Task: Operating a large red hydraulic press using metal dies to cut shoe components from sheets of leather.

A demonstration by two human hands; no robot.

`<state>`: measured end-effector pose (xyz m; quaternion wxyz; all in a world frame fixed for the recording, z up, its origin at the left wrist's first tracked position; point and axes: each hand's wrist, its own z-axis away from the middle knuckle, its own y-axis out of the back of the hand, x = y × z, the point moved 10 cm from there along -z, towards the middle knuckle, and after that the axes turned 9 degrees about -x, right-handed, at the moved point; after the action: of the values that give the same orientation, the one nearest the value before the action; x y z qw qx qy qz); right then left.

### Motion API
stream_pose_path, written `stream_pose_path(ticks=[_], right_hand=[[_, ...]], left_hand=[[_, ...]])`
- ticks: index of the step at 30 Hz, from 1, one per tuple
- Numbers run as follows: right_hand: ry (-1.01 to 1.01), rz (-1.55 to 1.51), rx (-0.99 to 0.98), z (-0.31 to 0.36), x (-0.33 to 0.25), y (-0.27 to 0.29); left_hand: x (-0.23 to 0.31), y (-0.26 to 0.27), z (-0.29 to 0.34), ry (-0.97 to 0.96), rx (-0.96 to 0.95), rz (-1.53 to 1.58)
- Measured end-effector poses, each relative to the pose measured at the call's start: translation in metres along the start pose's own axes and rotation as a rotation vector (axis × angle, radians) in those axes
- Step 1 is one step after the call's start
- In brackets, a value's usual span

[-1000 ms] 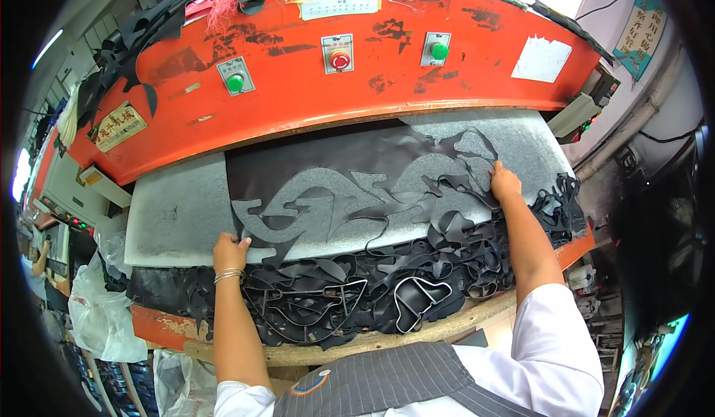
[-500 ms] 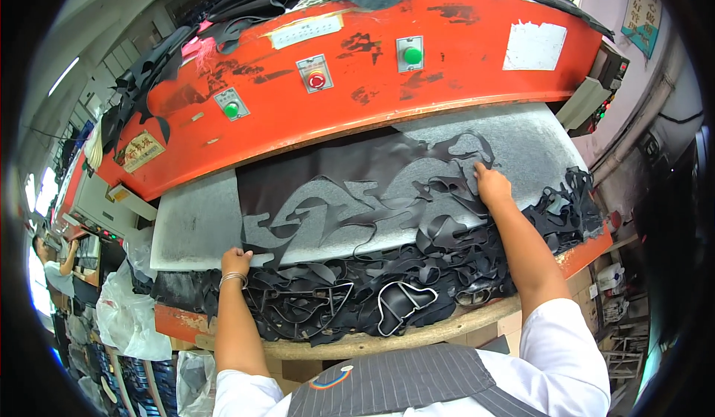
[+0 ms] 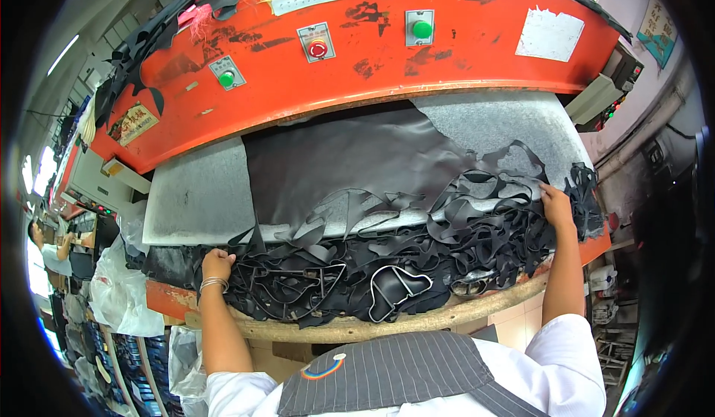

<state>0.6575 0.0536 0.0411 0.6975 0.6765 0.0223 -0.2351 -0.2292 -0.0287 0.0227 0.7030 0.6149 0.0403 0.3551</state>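
A dark brown-black leather sheet (image 3: 350, 156) lies across the grey cutting board (image 3: 194, 201). Its near part is full of cut-out openings and sags in thin strips over the board's front edge. My right hand (image 3: 557, 207) pinches the sheet's edge at the right. At the left, my closed left hand (image 3: 217, 266) grips the sheet's near corner, which its fingers mostly hide. Below the board, a heap of black leather scraps (image 3: 357, 275) fills the front ledge. A metal cutting die (image 3: 398, 290) and a wider one (image 3: 298, 290) rest on the heap, between my hands.
The red press beam (image 3: 372, 59) spans the far side, with a red button (image 3: 317, 48) and two green ones. A wooden rail (image 3: 417, 316) borders the ledge nearest me. Plastic bags (image 3: 123, 294) hang at the left. Another person (image 3: 56, 253) works far left.
Both hands have drawn the leather sheet toward me; the right hand also went to the right. The sheet's cut-out part has slid off the board's front and bunched over the scraps.
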Motion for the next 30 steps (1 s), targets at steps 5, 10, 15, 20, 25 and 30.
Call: stream_pose_path(ticks=[5, 10, 15, 20, 25, 30], right_hand=[[0.305, 0.193, 0.322, 0.053, -0.115, 0.054], [0.766, -0.05, -0.111, 0.079, -0.308, -0.03], [0.776, 0.063, -0.232, 0.066, -0.358, -0.107], [0.779, 0.03, -0.271, 0.081, -0.336, -0.118], [0.771, 0.269, -0.214, 0.112, -0.297, -0.071], [0.842, 0.102, -0.104, 0.177, -0.349, -0.05]], left_hand=[[0.11, 0.031, 0.027, -0.269, 0.234, -0.218], [0.148, -0.028, -0.047, -0.296, -0.032, 0.081], [0.151, -0.064, -0.101, -0.113, -0.181, 0.286], [0.165, -0.056, -0.092, -0.266, -0.104, 0.173], [0.182, -0.038, -0.081, -0.31, -0.063, 0.115], [0.205, -0.019, -0.045, -0.515, 0.099, -0.139]])
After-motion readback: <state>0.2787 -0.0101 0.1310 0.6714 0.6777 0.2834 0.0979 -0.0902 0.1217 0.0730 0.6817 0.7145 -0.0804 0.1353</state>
